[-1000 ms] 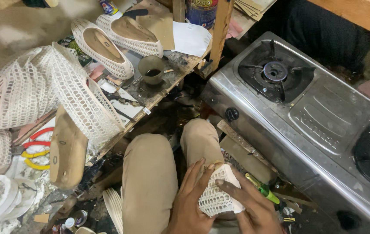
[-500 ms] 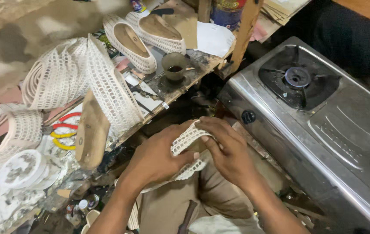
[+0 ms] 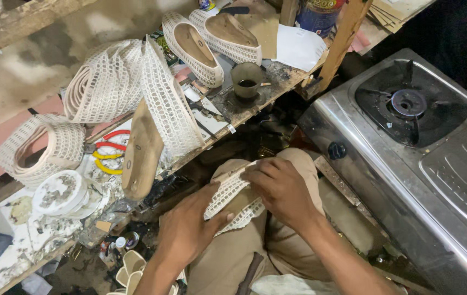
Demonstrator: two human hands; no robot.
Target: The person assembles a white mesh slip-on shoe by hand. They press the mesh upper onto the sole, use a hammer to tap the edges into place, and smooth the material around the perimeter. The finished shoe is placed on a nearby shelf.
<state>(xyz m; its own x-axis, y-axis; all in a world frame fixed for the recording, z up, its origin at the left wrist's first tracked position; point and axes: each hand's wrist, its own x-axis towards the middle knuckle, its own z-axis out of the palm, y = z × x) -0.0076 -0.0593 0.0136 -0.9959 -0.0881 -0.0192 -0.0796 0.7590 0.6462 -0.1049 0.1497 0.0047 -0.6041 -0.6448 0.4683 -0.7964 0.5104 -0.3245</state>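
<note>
While my left hand (image 3: pixel 189 232) presses flat with its thumb against the lower edge of the white mesh piece (image 3: pixel 232 201), my right hand (image 3: pixel 280 188) curls over the top of it, fingers (image 3: pixel 260 170) bent and pinching the upper rim. So both hands are closed on the same woven piece, which lies across my knee on the tan trousers (image 3: pixel 304 164).

Just beyond my right fingertips the edge of the wooden workbench (image 3: pixel 277 87) runs slantwise, and a small dark cup (image 3: pixel 247 81) of glue stands on it, near that edge. Farther up sit two white mesh shoes (image 3: pixel 211 41) with tan insoles, side by side. Up and to the left of my left hand, a wooden shoe last (image 3: pixel 141 150) leans against a tall mesh strip (image 3: pixel 165 104), and behind that a pile of looped mesh uppers (image 3: pixel 102 82) takes up much of the bench. Red and yellow pliers (image 3: pixel 107 155) lie just past the last, partly hidden by it. Farther left are another mesh loop (image 3: pixel 45 147) and a stack of smeared white lids (image 3: pixel 61 194).

To the right of my right wrist a steel gas stove (image 3: pixel 408 164) crowds in close, its black knob (image 3: pixel 336 150) facing my knee and a burner (image 3: pixel 407 104) beyond. A wooden post (image 3: pixel 342 38) rises between bench and stove. Below my left wrist, pale shoe soles (image 3: pixel 129 270) stand on end.
</note>
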